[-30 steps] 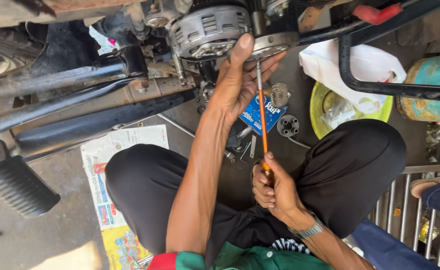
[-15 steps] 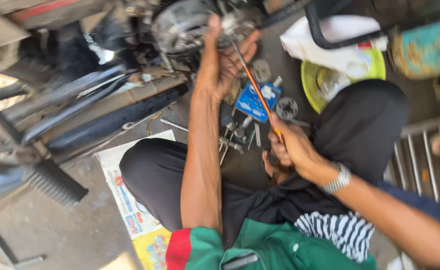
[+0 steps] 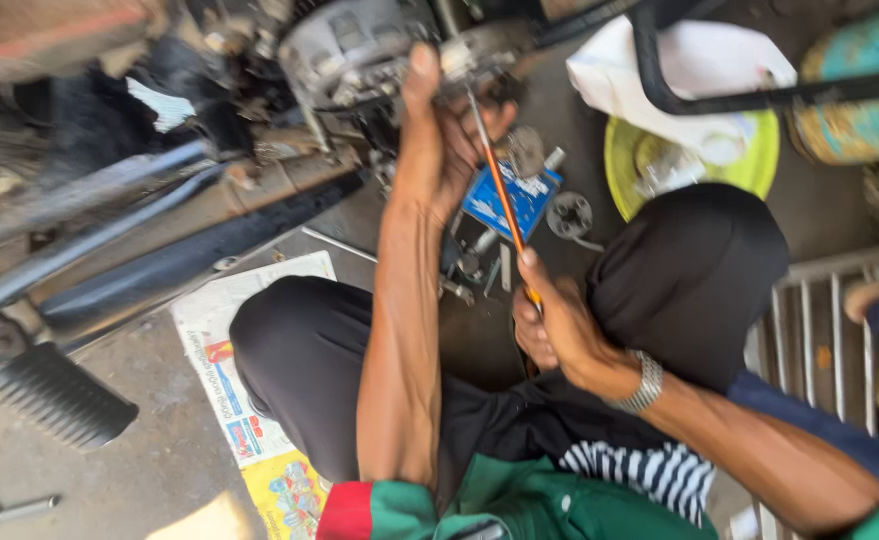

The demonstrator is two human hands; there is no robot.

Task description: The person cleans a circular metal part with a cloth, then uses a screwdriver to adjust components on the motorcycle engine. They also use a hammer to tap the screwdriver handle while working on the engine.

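Scene shifted left; R hand (image 3: 558,325) grips screwdriver (image 3: 501,190), tip up-left at engine (image 3: 345,45); L hand (image 3: 440,140) fingers curled there.

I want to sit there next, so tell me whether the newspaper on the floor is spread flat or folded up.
Spread flat. The newspaper lies open on the concrete floor, its printed sheets showing, partly under the person's bent knee.

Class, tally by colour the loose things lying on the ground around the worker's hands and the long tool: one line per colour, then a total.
Orange, 1: long screwdriver
Blue, 1: small packet
Yellow-green, 1: bowl
White, 1: cloth
Grey metal, 1: round toothed part
Total: 5
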